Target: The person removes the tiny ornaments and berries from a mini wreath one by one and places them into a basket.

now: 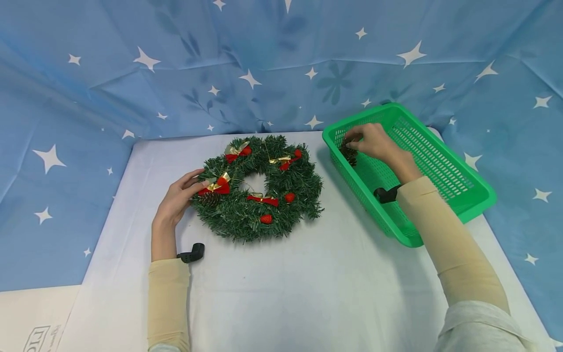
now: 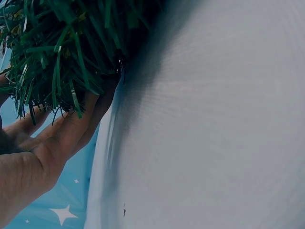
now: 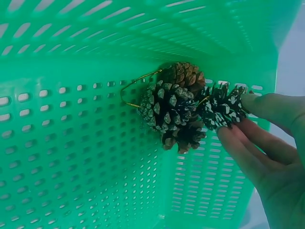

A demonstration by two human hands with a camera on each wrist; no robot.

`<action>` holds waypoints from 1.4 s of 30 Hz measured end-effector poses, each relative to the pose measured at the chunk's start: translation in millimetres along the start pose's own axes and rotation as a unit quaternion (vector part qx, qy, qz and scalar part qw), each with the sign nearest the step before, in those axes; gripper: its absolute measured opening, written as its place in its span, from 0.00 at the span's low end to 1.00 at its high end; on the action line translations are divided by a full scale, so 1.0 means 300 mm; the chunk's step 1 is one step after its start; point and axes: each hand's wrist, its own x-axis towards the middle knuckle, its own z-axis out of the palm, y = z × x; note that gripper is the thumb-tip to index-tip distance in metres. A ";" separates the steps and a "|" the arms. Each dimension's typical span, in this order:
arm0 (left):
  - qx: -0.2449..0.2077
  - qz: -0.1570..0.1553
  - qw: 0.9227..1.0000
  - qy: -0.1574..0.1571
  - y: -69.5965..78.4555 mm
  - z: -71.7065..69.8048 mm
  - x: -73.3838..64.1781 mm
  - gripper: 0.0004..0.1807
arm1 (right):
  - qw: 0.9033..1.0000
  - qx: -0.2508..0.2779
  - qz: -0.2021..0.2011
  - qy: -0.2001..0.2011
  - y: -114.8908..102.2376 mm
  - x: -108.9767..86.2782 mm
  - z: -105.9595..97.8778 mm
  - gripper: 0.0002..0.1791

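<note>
My left hand (image 1: pixel 178 198) grips the left side of a green Christmas wreath (image 1: pixel 303 181), close to a red-and-gold bow (image 1: pixel 215 187) and a pinecone (image 1: pixel 208 198) on it. In the left wrist view, the fingers (image 2: pixel 71 131) reach under the wreath's green needles (image 2: pixel 57 52). Over at the far left corner of the green basket (image 1: pixel 440 161), my right hand (image 1: pixel 374 142) pinches a white-tipped pinecone (image 3: pixel 221 107) between thumb and fingers. Several other pinecones cluster beside it, among them a large one (image 3: pixel 167 107) with a gold string loop (image 3: pixel 125 95).
More red bows (image 1: pixel 262 199) and red strawberry-like ornaments (image 1: pixel 266 219) sit on the wreath. A white cloth (image 1: pixel 286 293) covers the table. Behind and at both sides hangs a blue curtain (image 1: pixel 272 63) with white stars. Cardboard (image 1: pixel 35 313) shows at the lower left.
</note>
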 end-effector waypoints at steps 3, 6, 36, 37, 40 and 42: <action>-0.002 0.001 1.000 -0.001 0.000 0.001 -0.002 0.41 | 1.000 -0.004 0.000 0.000 0.006 0.000 0.002 0.18; -0.005 0.001 1.000 -0.002 0.001 0.002 -0.004 0.40 | 1.000 -0.005 -0.001 0.003 0.007 -0.002 0.002 0.19; 0.006 0.002 1.000 0.004 0.002 0.000 0.001 0.40 | 0.999 0.015 -0.027 0.041 -0.039 -0.017 -0.050 0.16; 0.004 0.002 1.000 0.005 0.002 0.000 0.000 0.40 | 0.999 0.015 -0.029 0.042 -0.045 -0.018 -0.052 0.16; 0.001 0.001 1.000 0.003 0.001 0.000 -0.002 0.40 | 0.998 0.016 -0.032 0.046 -0.062 -0.021 -0.058 0.15; 0.000 0.002 1.000 0.003 0.000 -0.001 -0.003 0.40 | 0.998 0.018 -0.035 0.049 -0.074 -0.023 -0.062 0.15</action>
